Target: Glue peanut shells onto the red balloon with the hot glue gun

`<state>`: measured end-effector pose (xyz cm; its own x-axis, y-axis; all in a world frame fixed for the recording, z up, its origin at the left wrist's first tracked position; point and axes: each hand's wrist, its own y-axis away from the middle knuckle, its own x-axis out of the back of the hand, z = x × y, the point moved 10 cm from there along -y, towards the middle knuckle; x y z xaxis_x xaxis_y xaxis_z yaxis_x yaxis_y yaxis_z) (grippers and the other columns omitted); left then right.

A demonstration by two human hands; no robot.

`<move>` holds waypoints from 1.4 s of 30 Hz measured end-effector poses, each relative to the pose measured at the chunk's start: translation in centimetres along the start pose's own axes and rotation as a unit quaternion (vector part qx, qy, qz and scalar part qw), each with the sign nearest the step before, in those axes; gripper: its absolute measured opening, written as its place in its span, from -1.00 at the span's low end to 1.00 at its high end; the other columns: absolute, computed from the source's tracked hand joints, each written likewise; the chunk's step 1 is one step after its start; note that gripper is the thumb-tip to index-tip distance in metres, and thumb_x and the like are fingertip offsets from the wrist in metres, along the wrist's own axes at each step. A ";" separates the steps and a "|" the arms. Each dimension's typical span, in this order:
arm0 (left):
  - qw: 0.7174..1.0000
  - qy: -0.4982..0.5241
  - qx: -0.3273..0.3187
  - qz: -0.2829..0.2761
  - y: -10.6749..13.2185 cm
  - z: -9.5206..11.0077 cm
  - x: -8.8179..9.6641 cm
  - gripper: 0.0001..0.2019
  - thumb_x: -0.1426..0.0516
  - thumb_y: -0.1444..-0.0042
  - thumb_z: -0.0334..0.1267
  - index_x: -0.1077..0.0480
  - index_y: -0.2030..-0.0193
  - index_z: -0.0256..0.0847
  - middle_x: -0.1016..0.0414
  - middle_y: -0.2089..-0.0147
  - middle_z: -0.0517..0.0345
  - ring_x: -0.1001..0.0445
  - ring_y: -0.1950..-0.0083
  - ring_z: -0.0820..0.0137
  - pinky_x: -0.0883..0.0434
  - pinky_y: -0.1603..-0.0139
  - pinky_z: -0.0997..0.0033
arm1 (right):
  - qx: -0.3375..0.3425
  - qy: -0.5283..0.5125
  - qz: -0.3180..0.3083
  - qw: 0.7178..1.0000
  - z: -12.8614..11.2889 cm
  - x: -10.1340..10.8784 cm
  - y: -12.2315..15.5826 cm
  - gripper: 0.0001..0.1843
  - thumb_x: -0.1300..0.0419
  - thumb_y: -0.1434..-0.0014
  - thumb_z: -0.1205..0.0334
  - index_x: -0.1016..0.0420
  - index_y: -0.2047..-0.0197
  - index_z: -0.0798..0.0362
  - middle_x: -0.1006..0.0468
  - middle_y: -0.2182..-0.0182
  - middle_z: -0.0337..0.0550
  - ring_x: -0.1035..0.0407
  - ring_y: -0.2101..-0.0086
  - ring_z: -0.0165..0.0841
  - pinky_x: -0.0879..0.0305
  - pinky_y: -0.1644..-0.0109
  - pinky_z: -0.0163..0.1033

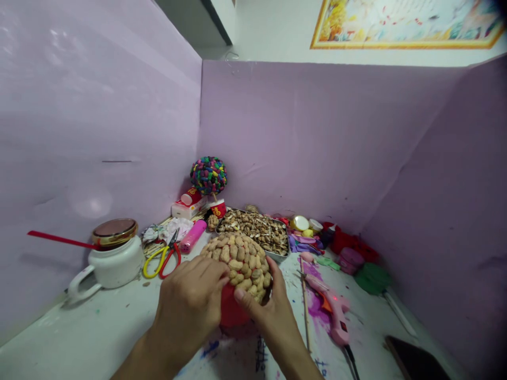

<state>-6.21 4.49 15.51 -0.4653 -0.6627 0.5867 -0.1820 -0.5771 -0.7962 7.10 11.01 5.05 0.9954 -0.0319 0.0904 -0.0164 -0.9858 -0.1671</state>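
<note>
1. Nearest us come the two hands, and we see both at work on one ball (pixel 253 258) in the middle of the tabletop (pixel 130 327), its upper part clad in peanuts, its bare red underside (pixel 233 309) facing us.
2. We've got the left hand (pixel 198 293) on the near left, fingers curled and gathered close at the edge of the shells; the tips are hidden, so we cannot tell whether they pinch anything.
3. Over to the right hand (pixel 271 309): thumb on the near side, fingers spread round the right flank, and we have the ball cupped between them.
4. How will it handle? We'd call it light for its bulk, the shells stiff, knobbly and easily cracked or knocked loose, the red part smoother and perhaps slippery.
5. So we'd take hold low, palms under that red part, with only a gentle touch on the shells.
6. Around it, we spot a tray of shells (pixel 253 228) just behind, scissors (pixel 172 256) and a white mug (pixel 116 264) to the left, and a pink glue gun (pixel 336 314) to the right, its red light glowing.
</note>
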 end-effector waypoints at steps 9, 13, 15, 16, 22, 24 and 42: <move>0.996 0.082 0.006 -0.013 -0.2 -0.3 -0.3 -0.83 -0.05 -0.01 -0.49 -0.43 0.38 -0.19 -0.48 0.35 0.14 -0.42 0.35 0.39 -0.35 0.36 0.36 | 0.000 -0.038 0.020 0.999 0.4 0.2 0.0 -0.03 -0.36 0.27 0.06 -0.03 -0.19 0.02 -0.23 -0.14 0.02 -0.16 -0.09 -0.08 -0.12 -0.14 -0.03; 0.994 0.108 0.025 -0.008 -0.3 -0.7 -0.6 -0.85 -0.06 0.00 -0.49 -0.41 0.40 -0.19 -0.48 0.38 0.16 -0.42 0.33 0.38 -0.34 0.31 0.33 | 0.006 -0.031 0.018 0.999 0.3 0.1 0.0 -0.06 -0.35 0.24 0.07 -0.04 -0.19 0.00 -0.21 -0.15 -0.01 -0.14 -0.11 -0.09 -0.10 -0.16 -0.04; 0.992 0.114 0.047 -0.004 -0.2 -1.1 -0.7 -0.86 -0.07 0.01 -0.49 -0.40 0.43 -0.20 -0.47 0.41 0.17 -0.42 0.32 0.37 -0.33 0.28 0.30 | 0.018 -0.016 0.014 1.000 0.1 0.1 0.1 -0.07 -0.35 0.23 0.08 -0.04 -0.19 -0.01 -0.19 -0.16 -0.02 -0.11 -0.12 -0.09 -0.06 -0.18 -0.03; 0.992 0.116 0.057 -0.003 -0.1 -1.3 -0.8 -0.86 -0.07 0.01 -0.49 -0.39 0.45 -0.20 -0.47 0.42 0.18 -0.42 0.32 0.37 -0.33 0.27 0.30 | 0.022 -0.009 0.012 1.000 0.0 0.1 0.1 -0.08 -0.35 0.23 0.09 -0.04 -0.19 -0.02 -0.18 -0.17 -0.03 -0.10 -0.13 -0.09 -0.05 -0.18 -0.02; 0.990 0.125 0.060 -0.014 0.0 -1.1 -0.7 -0.86 -0.08 -0.01 -0.45 -0.43 0.40 -0.17 -0.48 0.35 0.17 -0.42 0.29 0.38 -0.34 0.26 0.33 | -0.001 -0.014 0.003 1.000 0.2 0.1 -0.1 -0.02 -0.36 0.26 0.07 0.00 -0.19 0.03 -0.18 -0.16 0.03 -0.10 -0.13 -0.09 -0.05 -0.18 -0.01; 0.986 0.147 0.079 0.004 -0.2 -1.6 -0.1 -0.87 -0.08 -0.03 -0.40 -0.44 0.35 -0.16 -0.47 0.30 0.15 -0.42 0.24 0.38 -0.36 0.22 0.35 | -0.008 -0.035 0.004 0.999 0.2 0.2 -0.3 -0.03 -0.37 0.28 0.07 -0.03 -0.18 0.04 -0.21 -0.15 0.03 -0.13 -0.11 -0.10 -0.06 -0.17 -0.02; 0.957 0.189 0.216 -0.044 0.3 -5.5 -3.7 -0.69 -0.07 -0.03 -0.19 -0.37 0.08 -0.21 -0.36 -0.03 -0.01 -0.29 -0.09 0.25 -0.23 -0.13 0.12 | -0.068 -0.126 0.009 0.990 0.2 1.9 -0.9 -0.18 -0.34 0.23 0.02 -0.22 -0.12 0.00 -0.32 -0.11 -0.06 -0.16 -0.11 -0.12 -0.11 -0.14 -0.02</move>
<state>-9.30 9.35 12.29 -0.7598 -0.4295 0.4882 0.1026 -0.8206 -0.5623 8.99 11.84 5.19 0.9864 -0.0242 -0.1627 -0.0295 -0.9991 -0.0305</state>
